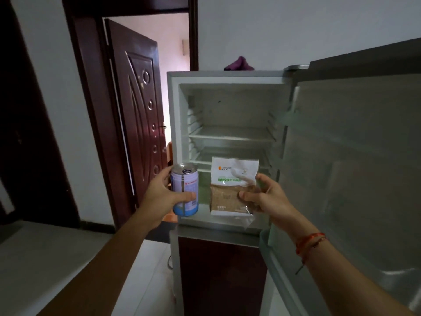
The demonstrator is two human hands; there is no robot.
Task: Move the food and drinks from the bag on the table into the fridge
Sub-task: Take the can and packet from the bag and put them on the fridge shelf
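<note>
Centre frame, the left hand (164,193) wraps the rigid, probably slippery blue-and-white drink can (184,189) mid-body, while the right hand (264,197) pinches the light, floppy white-and-clear bread packet (231,187) by its edge.

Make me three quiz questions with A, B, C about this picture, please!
1. Where is the purple cloth? A on top of the fridge; B on a shelf; C on the floor.
2. How many things are held? A one; B two; C three.
3. How is the door? A shut; B missing; C open.
Answers: 1 A, the cloth lies on the fridge's top. 2 B, a can in the left hand, a packet in the right hand. 3 C, the door stands swung out to the right.
</note>
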